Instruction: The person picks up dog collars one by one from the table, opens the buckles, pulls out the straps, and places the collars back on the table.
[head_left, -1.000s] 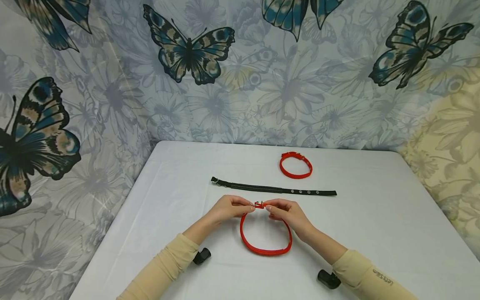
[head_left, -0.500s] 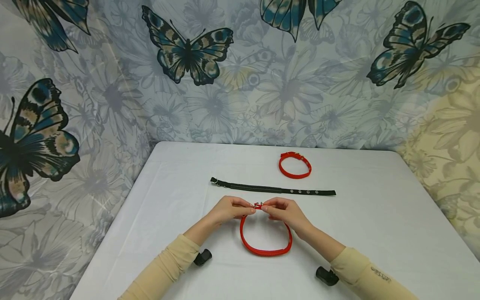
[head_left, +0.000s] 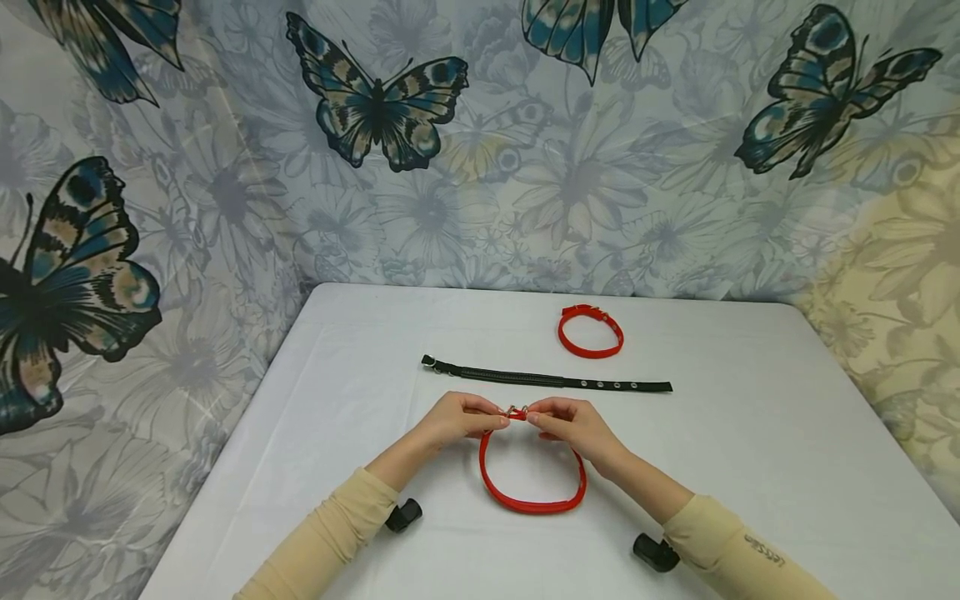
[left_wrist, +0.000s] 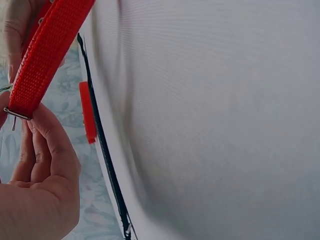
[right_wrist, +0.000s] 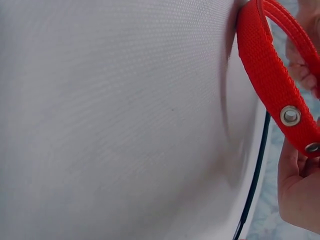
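Observation:
Both hands hold a red collar (head_left: 534, 506), bent into a loop, at the middle of the table. The left hand (head_left: 461, 415) pinches the buckle end; in the left wrist view the metal buckle (left_wrist: 18, 114) and its prong show beside the fingertips. The right hand (head_left: 577, 427) pinches the strap end close to the buckle, the fingertips of both hands a short gap apart. Metal eyelets (right_wrist: 290, 115) line the strap in the right wrist view. Whether the prong sits in an eyelet cannot be told.
A black collar (head_left: 540, 377) lies stretched out just beyond the hands. Farther back, a second red collar (head_left: 590, 332) lies closed in a ring. All are on a white-covered table (head_left: 360, 325), with a butterfly-patterned cloth (head_left: 450, 225) behind.
The right hand has shifted slightly left, then slightly back right, with the fingertips still at the buckle. The collar loop stays almost in place; the other collars have not moved.

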